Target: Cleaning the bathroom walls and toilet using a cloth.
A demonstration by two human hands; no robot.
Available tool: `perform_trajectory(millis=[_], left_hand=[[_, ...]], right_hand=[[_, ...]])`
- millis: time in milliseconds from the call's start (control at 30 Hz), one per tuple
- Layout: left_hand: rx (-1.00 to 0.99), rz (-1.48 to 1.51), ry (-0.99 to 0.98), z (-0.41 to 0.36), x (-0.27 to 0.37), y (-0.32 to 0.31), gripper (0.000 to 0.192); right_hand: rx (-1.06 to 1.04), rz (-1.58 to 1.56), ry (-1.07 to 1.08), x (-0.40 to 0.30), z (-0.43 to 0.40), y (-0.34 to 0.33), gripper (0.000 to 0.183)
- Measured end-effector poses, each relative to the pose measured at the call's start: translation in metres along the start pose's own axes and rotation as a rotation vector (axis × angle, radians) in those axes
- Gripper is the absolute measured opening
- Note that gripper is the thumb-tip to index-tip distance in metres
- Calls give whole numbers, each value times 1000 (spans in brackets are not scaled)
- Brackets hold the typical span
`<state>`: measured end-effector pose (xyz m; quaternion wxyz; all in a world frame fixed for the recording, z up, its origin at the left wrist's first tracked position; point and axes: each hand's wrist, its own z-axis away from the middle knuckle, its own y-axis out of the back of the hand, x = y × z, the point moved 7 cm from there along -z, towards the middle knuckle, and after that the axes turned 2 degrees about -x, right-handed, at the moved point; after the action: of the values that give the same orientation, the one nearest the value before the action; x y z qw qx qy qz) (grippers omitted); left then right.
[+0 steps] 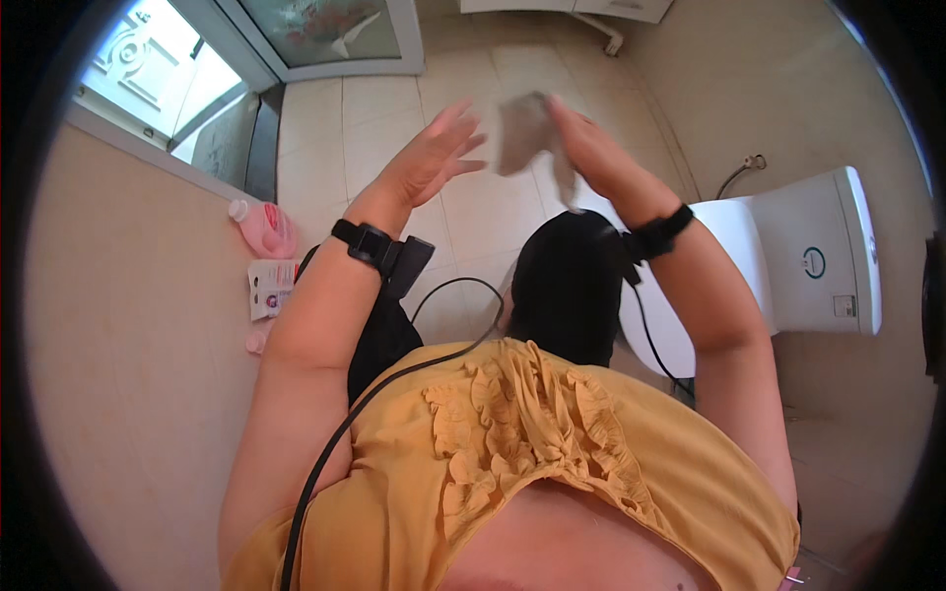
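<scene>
A limp greyish-brown cloth [526, 137], blurred, hangs from my right hand [584, 144] above the tiled floor. The fingers of that hand are mostly hidden behind the hand and the cloth. My left hand [436, 155] is raised a short way to the left of the cloth, holding nothing, its fingers spread and slightly blurred. A gap separates the left fingertips from the cloth. Each wrist wears a black strap with a small device, the left device [406, 262] showing most plainly.
A white toilet [805, 255] stands close on my right against the wall. Along the left wall are a pink bottle [267, 229] and a printed white package [272, 288]. A glazed door [332, 37] stands at the far left. A black cable [369, 399] runs across my body.
</scene>
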<state>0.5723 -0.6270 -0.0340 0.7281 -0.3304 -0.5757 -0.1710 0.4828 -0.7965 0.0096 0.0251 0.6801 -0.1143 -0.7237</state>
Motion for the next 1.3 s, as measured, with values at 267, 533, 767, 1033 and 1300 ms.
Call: perform_trajectory(millis=[267, 533, 767, 1033, 1300], left_hand=[[444, 304, -95, -28, -18, 169, 27], [598, 650, 229, -2, -84, 248, 38], [563, 699, 401, -29, -105, 273, 39], [953, 630, 261, -37, -109, 307, 37], [1015, 568, 358, -5, -144, 278, 37]], right_hand=[[297, -524, -63, 75, -135, -123, 43], [-95, -729, -605, 132, -144, -154, 40], [15, -526, -765, 169, -170, -119, 31], [62, -316, -721, 150, -196, -135, 24], [-476, 251, -629, 208, -113, -219, 19]])
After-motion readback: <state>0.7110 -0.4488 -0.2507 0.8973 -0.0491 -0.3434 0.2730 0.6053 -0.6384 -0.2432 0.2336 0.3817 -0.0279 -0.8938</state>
